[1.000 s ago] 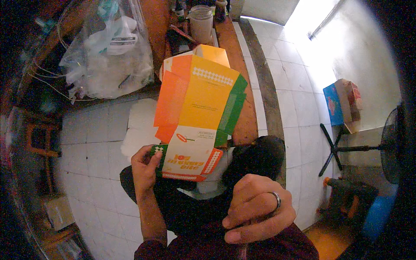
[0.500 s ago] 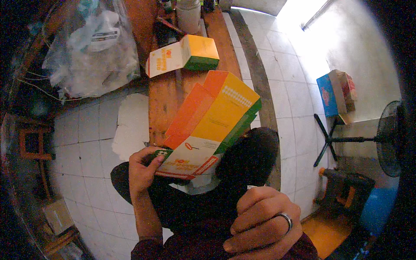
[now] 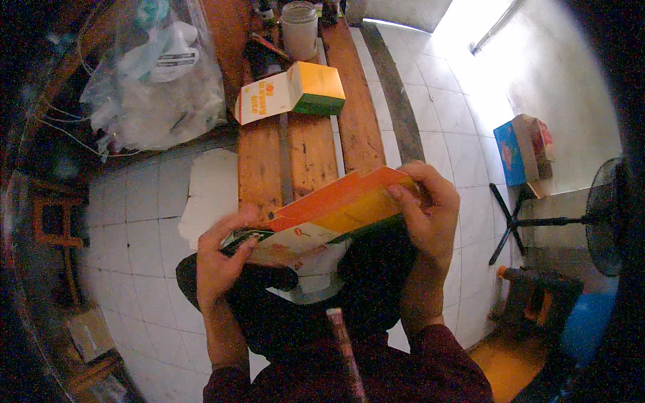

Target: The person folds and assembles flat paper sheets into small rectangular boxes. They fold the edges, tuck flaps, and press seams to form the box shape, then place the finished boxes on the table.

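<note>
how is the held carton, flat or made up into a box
Flat: the orange-and-yellow carton stretches as a thin panelled sheet between the left hand and right hand.

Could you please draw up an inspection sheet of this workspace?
Surface: slatted brown wooden bench, dark marks on it.
Job's things: flat-looking orange, yellow, white and green cardboard carton, held; yellow, white and green cardboard box on the bench.
Clutter: whitish cylindrical jar at the far end; bulging clear plastic bag to the left.
Hands: left hand pinches the carton's left end; right hand grips its right end.
Cables: thin pale strands beside the bag, kind unclear.
Surroundings: white tiled floor; black round fan and blue-sided cardboard box at right.
</note>
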`<state>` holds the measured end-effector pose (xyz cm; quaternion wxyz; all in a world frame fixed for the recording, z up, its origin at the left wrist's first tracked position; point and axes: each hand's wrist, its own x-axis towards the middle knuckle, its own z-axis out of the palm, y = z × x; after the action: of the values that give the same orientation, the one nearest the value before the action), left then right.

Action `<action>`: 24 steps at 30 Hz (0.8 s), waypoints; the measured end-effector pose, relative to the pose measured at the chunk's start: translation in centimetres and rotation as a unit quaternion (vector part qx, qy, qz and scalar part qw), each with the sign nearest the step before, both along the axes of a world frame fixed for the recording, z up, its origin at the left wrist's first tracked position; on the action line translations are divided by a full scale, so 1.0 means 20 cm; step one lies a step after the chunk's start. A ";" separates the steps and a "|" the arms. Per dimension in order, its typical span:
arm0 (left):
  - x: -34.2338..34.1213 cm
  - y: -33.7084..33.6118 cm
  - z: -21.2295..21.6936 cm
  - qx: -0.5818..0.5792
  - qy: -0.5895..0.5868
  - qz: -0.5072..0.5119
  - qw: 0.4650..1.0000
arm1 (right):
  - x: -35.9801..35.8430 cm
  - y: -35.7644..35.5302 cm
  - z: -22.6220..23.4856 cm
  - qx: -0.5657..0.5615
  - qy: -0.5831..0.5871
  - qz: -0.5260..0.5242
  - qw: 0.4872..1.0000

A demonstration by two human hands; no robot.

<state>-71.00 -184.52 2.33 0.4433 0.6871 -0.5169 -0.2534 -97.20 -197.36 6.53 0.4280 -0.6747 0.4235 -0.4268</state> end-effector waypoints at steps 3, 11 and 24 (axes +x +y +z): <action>-0.12 0.00 0.32 -0.180 -0.146 -0.045 0.972 | -0.05 0.00 -0.06 0.005 -0.008 -0.038 0.999; -0.43 -0.08 0.41 -0.512 0.060 -0.336 0.789 | -0.05 0.01 -0.21 0.019 0.006 -0.049 0.999; -0.39 0.04 0.39 -0.464 0.066 -0.370 0.802 | -0.07 0.02 -0.30 0.032 -0.049 -0.051 0.997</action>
<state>-78.89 -183.74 10.06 0.6148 0.1380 -0.7571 -0.1726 -98.65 -196.98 0.63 0.4472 -0.6166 0.4493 -0.4668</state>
